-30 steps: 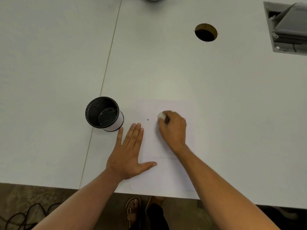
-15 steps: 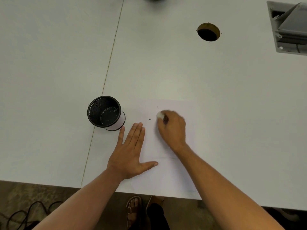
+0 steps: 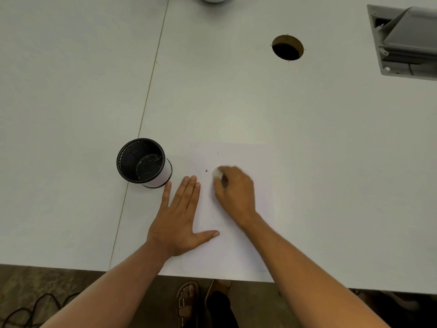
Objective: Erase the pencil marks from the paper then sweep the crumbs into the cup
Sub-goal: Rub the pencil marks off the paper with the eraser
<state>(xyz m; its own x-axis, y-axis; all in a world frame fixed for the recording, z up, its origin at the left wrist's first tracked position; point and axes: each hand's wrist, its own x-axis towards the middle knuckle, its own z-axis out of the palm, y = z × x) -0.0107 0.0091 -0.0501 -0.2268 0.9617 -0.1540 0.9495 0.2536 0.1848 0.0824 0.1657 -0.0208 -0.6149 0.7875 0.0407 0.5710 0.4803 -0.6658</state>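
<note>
A white sheet of paper (image 3: pixel 238 254) lies at the table's near edge. My left hand (image 3: pixel 182 218) lies flat on the paper's left part, fingers straight and thumb spread. My right hand (image 3: pixel 234 192) pinches a small white eraser (image 3: pixel 216 172) and holds it against the paper; the hand is blurred. A dark crumb or mark (image 3: pixel 207 170) sits just left of the eraser, and a faint speck (image 3: pixel 217 153) lies farther up. A black mesh cup (image 3: pixel 142 162) stands upright left of the paper, close to my left fingertips.
The white table (image 3: pixel 307 138) has a seam (image 3: pixel 151 81) running away from me on the left, a round cable hole (image 3: pixel 287 47) far right of centre, and a grey open hatch (image 3: pixel 406 41) at the far right. Sandalled feet show below the table edge.
My right hand with the eraser has made small rubbing shifts to the left on the paper. The left hand stays flat in the same spot. The camera has moved slightly.
</note>
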